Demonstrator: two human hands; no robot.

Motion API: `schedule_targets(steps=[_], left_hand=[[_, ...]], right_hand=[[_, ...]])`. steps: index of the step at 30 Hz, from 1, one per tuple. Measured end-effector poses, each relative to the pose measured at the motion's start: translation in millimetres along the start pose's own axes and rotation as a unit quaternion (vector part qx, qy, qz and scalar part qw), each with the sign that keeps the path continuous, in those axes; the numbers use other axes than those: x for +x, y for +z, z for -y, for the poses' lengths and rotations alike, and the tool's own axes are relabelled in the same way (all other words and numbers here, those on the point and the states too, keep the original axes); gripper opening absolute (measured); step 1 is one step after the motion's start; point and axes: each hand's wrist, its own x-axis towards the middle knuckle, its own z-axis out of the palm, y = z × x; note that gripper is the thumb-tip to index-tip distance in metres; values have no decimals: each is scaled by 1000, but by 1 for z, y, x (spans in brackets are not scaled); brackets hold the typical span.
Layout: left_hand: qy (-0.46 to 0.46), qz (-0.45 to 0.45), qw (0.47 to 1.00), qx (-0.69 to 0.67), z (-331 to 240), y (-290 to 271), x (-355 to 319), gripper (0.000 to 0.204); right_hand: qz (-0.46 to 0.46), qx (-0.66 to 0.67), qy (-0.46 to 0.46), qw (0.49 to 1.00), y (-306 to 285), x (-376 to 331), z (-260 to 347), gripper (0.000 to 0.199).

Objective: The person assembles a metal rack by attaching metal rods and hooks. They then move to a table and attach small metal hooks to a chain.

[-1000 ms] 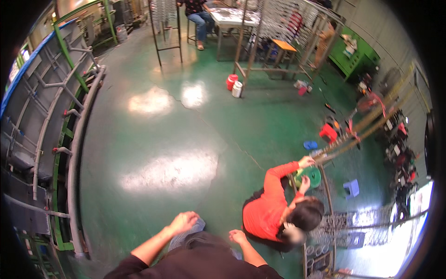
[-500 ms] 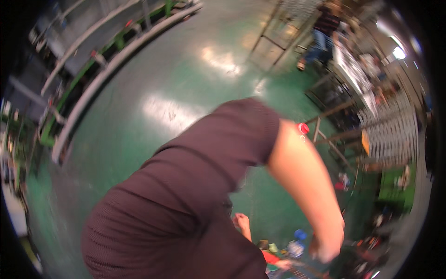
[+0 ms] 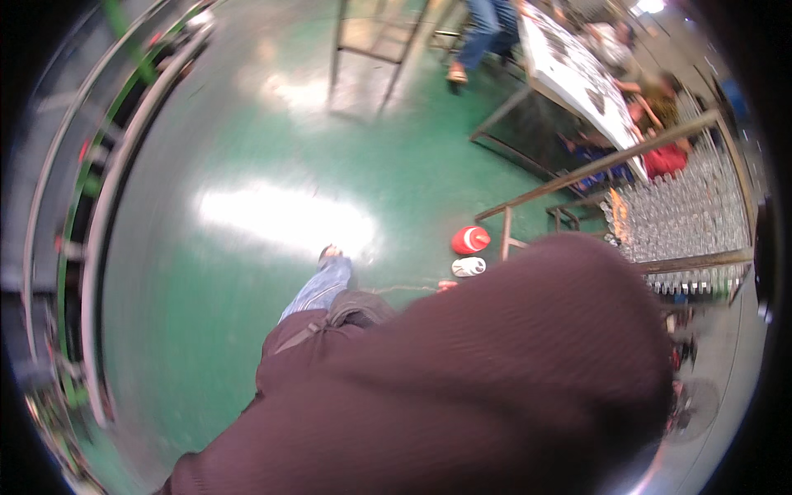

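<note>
Dark brown cloth of my shirt (image 3: 462,379) fills the lower middle and right, close up and partly blurred. Neither of my hands can be made out; the cloth covers where the arms lead. Past its upper edge peeks a tiny skin-coloured tip (image 3: 447,286), too small to identify. Close to it on the green floor are a red rounded container (image 3: 470,240) with a white band and a small white object (image 3: 469,266) with a dark mark. To the left, a leg in blue jeans (image 3: 318,290) ends in a foot on the floor.
A metal frame with rows of shiny clear pieces (image 3: 685,219) stands at right. Behind it, people sit along a white-topped table (image 3: 569,74). Another metal stand (image 3: 367,54) is at the top. A long rail (image 3: 103,223) with green machinery curves down the left.
The view has swung and shifted. The bare forearm and hands seen earlier are out of sight, and the dark cloth now covers more of the lower right. The red container shows fully.
</note>
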Motion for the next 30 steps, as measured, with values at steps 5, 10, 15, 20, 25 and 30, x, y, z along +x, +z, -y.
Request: schedule_targets(steps=[5,10,15,20,25,30], left_hand=[[75,14,997,-5,155,-72,-20,22],[9,6,997,-77,377,-28,-77,22],[-313,-63,922,-221,582,54,-202,28],[-614,-69,736,-276,688,102,-292,28],[-686,-80,650,-316,828,119,-332,26],[-585,-123,774,-207,1028,73,-291,19]], right_hand=[[-23,-20,230,973,-16,27,-56,26],[-19,129,496,858,-36,52,-116,26],[152,-163,250,942,-132,217,-135,22],[-60,25,126,990,-285,511,-9,37],[-170,47,-42,984,-450,720,158,21],[-312,-8,-41,949,-569,809,232,18]])
